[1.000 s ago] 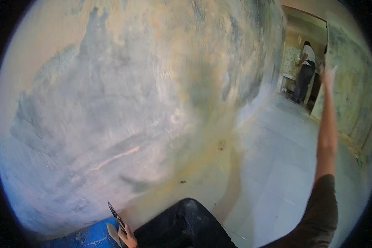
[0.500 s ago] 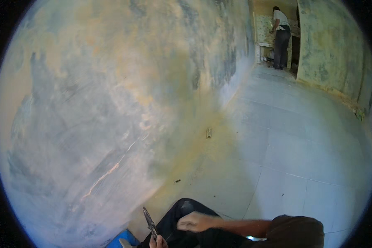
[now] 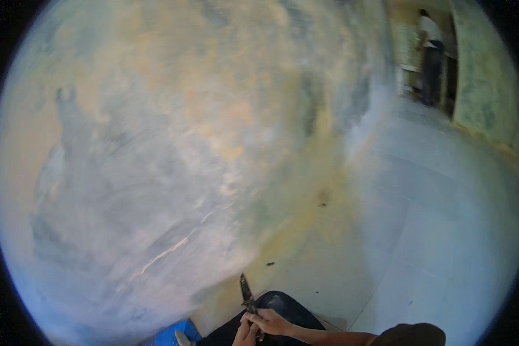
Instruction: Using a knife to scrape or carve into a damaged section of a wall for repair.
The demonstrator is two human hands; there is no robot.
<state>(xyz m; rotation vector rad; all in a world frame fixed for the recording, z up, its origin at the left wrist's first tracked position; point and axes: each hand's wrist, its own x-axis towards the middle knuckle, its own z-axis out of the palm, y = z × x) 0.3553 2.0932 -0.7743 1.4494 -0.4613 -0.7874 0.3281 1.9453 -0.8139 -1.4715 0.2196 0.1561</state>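
A narrow, dark tool with a pointed, blade-like end (image 3: 245, 284) stands tip up in front of my knees; its exact kind is too blurred to tell. Around its lower part, my left hand (image 3: 245, 333) is closed. From the right, my right hand (image 3: 272, 323) has its fingers closed on the same tool, just above and against the left hand. My dark-trousered knee (image 3: 278, 301) is bent behind the hands. The tool's tip is in front of the patchy plastered wall (image 3: 155, 173); whether it touches the wall cannot be made out.
By my left leg lies a blue object (image 3: 179, 333) with a pale thing on it. A thin light crack (image 3: 167, 252) runs along the wall. Small dark bits (image 3: 270, 264) lie on the tiled floor (image 3: 386, 277). A person (image 3: 431, 57) stands in the far doorway.
My right hand has come from above my knee onto the tool held by my left hand. The view has swung, shifting the wall and the far person rightward in the picture.
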